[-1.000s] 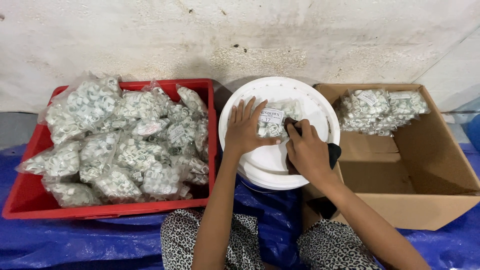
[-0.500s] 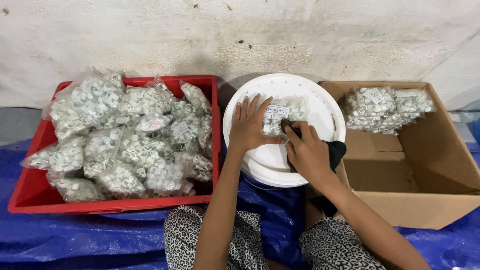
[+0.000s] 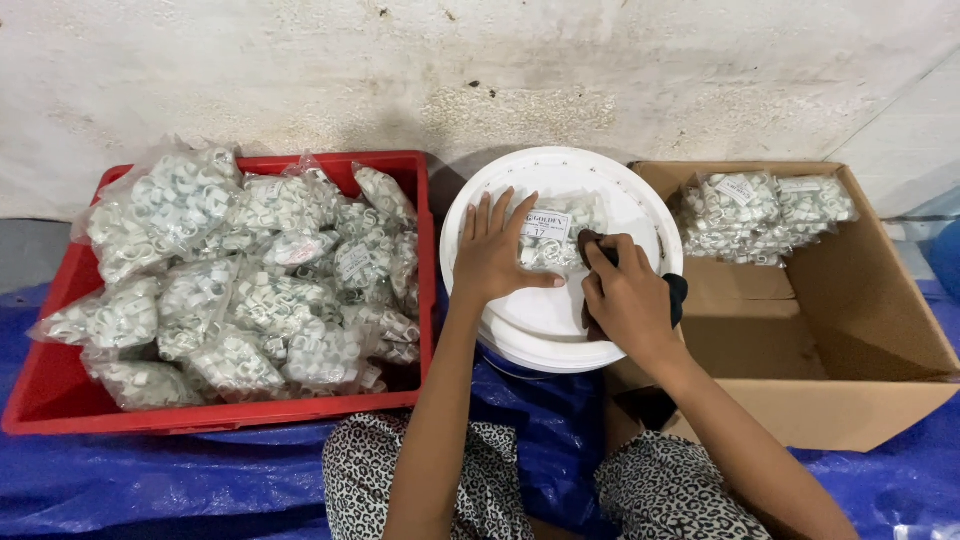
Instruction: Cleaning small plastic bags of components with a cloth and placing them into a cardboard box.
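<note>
1. From the head camera I see my left hand [image 3: 493, 255] lying flat with the fingers spread wide, pressing down on a clear packet of small white rings [image 3: 550, 240]; it grips nothing.
2. My right hand [image 3: 628, 297] is closed around a dark cloth [image 3: 676, 297], and its fingertips [image 3: 597, 252] touch the right end of the packet.
3. The packet lies on a round white lid [image 3: 560, 330], in the lid's far half, just off centre. A white paper label shows through the plastic between my 2 hands.
4. The lid caps a white bucket [image 3: 545, 357], of which I see only a strip of rim at the near edge.
5. To the left, just beside the lid, stands a red crate [image 3: 200, 418] heaped with many more ring packets [image 3: 250, 290]; the heap rises above the crate's far-left corner.
6. To the right stands an open cardboard box [image 3: 880, 400], its left wall touching the lid's right edge. A stack of labelled packets [image 3: 765, 215] sits against its far wall; the near part of its floor is bare cardboard.
7. A blue tarpaulin [image 3: 150, 480] carries the crate, bucket and box, and a rough whitewashed wall [image 3: 480, 70] stands behind all 3.
8. My knees, in spotted fabric [image 3: 680, 495], show at the near edge of the tarpaulin.
</note>
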